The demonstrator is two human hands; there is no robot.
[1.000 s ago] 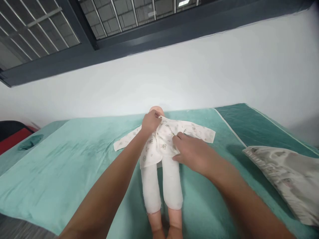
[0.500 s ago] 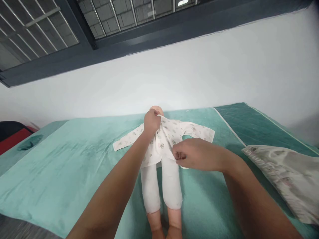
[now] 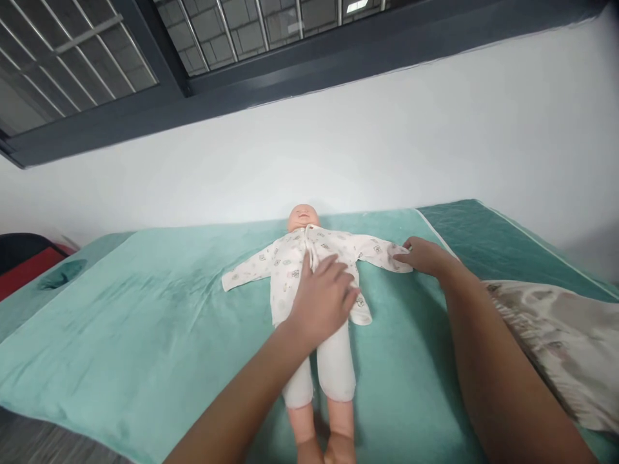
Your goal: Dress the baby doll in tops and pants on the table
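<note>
Nearest, at the bottom middle, are the bare feet and lower legs of a smooth, peach-coloured baby doll (image 3: 341,419), which lies on its back across the middle of a mint-green plush bed cover (image 3: 159,335). Grey flooring (image 3: 43,441) shows at the near left. White knit trousers (image 3: 335,367) cover the doll's legs down to the shins.

Over the front of a white long-sleeved baby shirt with small printed motifs (image 3: 285,277) is the left hand (image 3: 326,293), palm down, its fingers extended and slightly spread, gripping nothing; whether it presses on the cloth I cannot tell. Right of it, a lower corner of the shirt hangs out beside the doll's hip. On the near right lies a grey-and-beige patterned fabric cushion (image 3: 570,348), partly behind the right forearm.

The right hand (image 3: 428,254) has its thumb and fingers pinched together on the cuff of the right-hand sleeve. Both sleeves stretch outward, the left one flat on the cover.

Farther off, the doll's head is near a plain white wall (image 3: 309,154). A darker green panel (image 3: 507,238) edges the bed's far right. Above the wall runs a dark grey window frame (image 3: 290,77) with metal bars (image 3: 258,26) beyond.
</note>
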